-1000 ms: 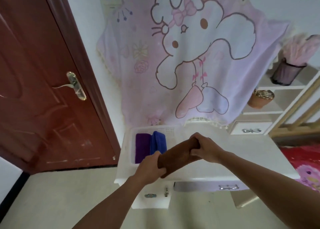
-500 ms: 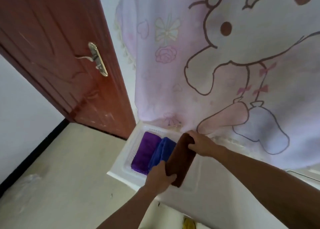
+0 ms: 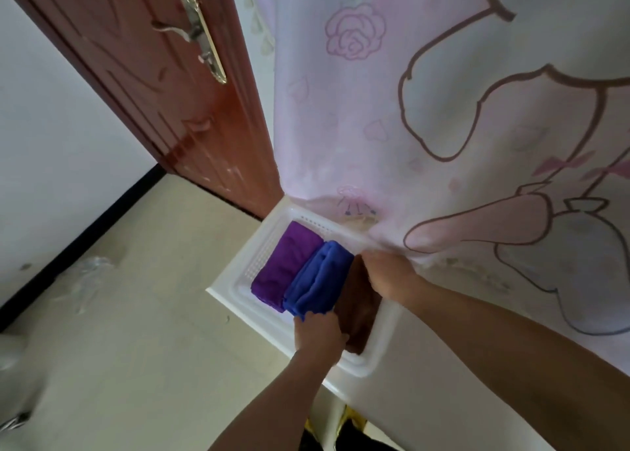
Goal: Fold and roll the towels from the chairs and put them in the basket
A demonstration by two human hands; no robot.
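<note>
A white plastic basket (image 3: 244,270) sits at the left end of a white table (image 3: 426,358). Inside lie a purple rolled towel (image 3: 284,264), a blue rolled towel (image 3: 320,280) beside it, and a brown rolled towel (image 3: 358,310) on the right side. My left hand (image 3: 318,334) grips the near end of the brown towel. My right hand (image 3: 388,273) holds its far end, down in the basket. Both hands partly hide the brown roll.
A large pink cartoon cloth (image 3: 443,126) hangs behind the table, its hem touching the basket's far rim. A red-brown door (image 3: 163,85) with a brass handle (image 3: 201,38) stands to the left. Crumpled clear plastic (image 3: 85,276) lies on the beige floor.
Both hands have carried the brown rolled towel from above the table down into the basket, next to the blue one. My view has moved closer and lower.
</note>
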